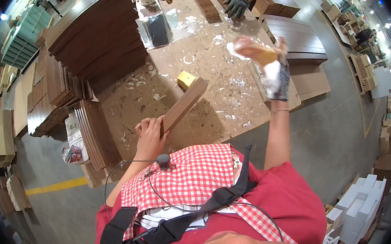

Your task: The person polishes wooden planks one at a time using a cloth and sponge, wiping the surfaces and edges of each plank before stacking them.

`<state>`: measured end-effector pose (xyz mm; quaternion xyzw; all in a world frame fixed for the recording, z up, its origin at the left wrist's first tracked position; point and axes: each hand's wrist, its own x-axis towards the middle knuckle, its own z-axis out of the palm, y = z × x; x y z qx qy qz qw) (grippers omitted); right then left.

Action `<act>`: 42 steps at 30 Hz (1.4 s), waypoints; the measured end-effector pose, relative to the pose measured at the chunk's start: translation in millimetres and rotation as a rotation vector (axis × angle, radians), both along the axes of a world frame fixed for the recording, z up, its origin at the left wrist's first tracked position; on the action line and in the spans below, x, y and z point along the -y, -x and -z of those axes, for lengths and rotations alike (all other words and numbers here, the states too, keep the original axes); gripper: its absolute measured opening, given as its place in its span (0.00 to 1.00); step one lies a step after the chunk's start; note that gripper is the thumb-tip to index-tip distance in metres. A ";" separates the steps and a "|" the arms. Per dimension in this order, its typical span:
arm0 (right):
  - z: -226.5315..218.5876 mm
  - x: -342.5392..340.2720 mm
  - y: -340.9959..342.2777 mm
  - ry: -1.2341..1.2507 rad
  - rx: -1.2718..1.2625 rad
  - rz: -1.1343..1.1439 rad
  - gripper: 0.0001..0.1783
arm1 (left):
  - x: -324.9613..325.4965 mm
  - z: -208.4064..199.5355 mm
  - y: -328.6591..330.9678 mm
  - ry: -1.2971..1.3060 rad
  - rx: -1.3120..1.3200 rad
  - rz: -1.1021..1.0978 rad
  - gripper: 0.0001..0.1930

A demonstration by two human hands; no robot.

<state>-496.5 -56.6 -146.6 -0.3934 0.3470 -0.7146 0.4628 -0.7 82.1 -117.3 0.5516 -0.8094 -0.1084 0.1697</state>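
My bare left hand (149, 137) is closed around the near end of a narrow brown wood-grain board (184, 105). The board slants up and to the right above the worktable (130, 107). Just beyond its far end, a yellow block (186, 79), sponge-like in look, lies on the tabletop. Off to the right, my right hand (280, 78), in a grey-and-white glove, is stretched out over the table's right side. A crumpled pinkish-orange rag (255, 51) is in its grip. Motion smears both hand and rag, so the fingers do not show sharply.
A tall stack of brown panels (98, 42) stands on the table's far left. Behind the sponge sits a tray with a dark pad (156, 29). Across the table is a co-worker's gloved hand (236, 6). More boards (295, 37) lie at the right. White smears spot the tabletop.
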 end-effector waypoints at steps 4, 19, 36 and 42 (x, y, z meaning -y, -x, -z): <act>-27.8 30.6 -73.1 0.104 -1.062 0.568 0.17 | 7.8 2.2 12.6 -0.099 0.029 0.038 0.28; -27.1 68.5 -125.0 -0.051 -1.679 0.368 0.17 | -10.3 -5.3 -8.7 -0.125 0.004 -0.144 0.31; -65.8 -3.6 -253.7 0.373 -1.068 -0.153 0.16 | -46.4 64.2 -33.5 -0.185 -0.874 -0.468 0.23; -9.4 -94.3 -367.4 0.475 -1.817 -0.444 0.21 | -50.3 74.6 -33.0 -0.190 -0.915 -0.456 0.21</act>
